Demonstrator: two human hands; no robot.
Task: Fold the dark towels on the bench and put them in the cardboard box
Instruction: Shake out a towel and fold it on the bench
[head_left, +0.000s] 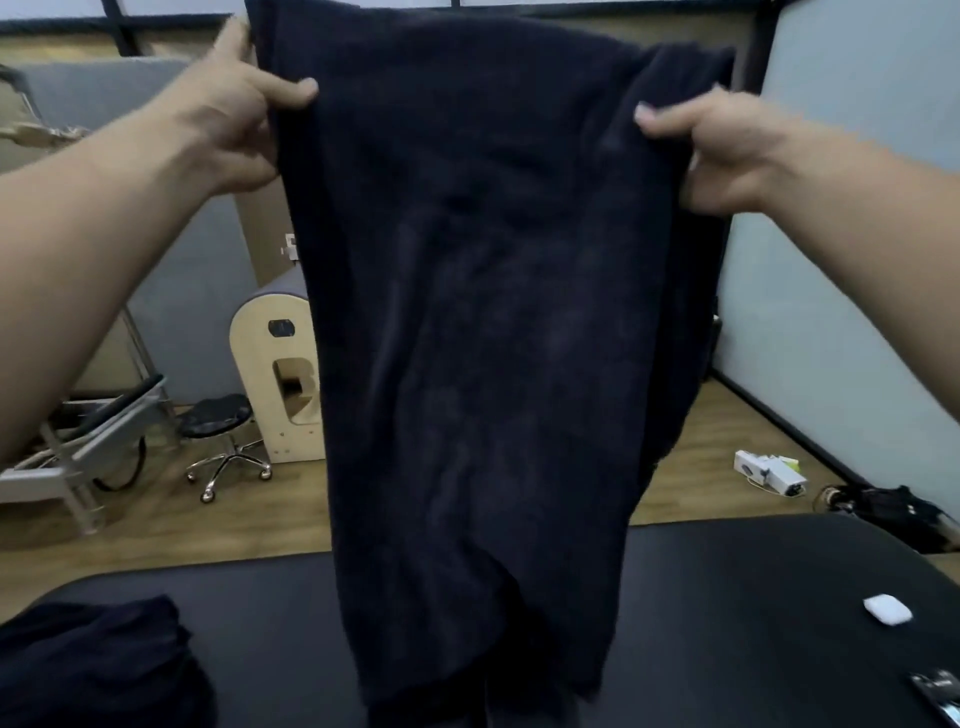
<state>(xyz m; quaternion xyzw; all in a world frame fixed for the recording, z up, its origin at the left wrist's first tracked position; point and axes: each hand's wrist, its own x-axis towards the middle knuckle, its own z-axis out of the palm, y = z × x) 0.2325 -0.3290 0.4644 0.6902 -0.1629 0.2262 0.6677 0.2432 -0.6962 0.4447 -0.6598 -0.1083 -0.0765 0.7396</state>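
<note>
A dark towel (483, 332) hangs full length in front of me, held up above the black bench (727, 623). My left hand (236, 111) pinches its upper left edge, thumb in front of the cloth. My right hand (711, 150) grips the upper right edge the same way. The towel's lower end reaches down to the bench top. A heap of more dark towels (98, 665) lies on the bench at the lower left. No cardboard box is in view.
A small white case (887, 609) and a dark device (937, 693) lie on the bench's right side. Beyond the bench stand a black stool (221, 415), a wooden barrel-shaped unit (283, 374), a metal frame (78, 452), white boxes (769, 470) and a black bag (893, 512) on the floor.
</note>
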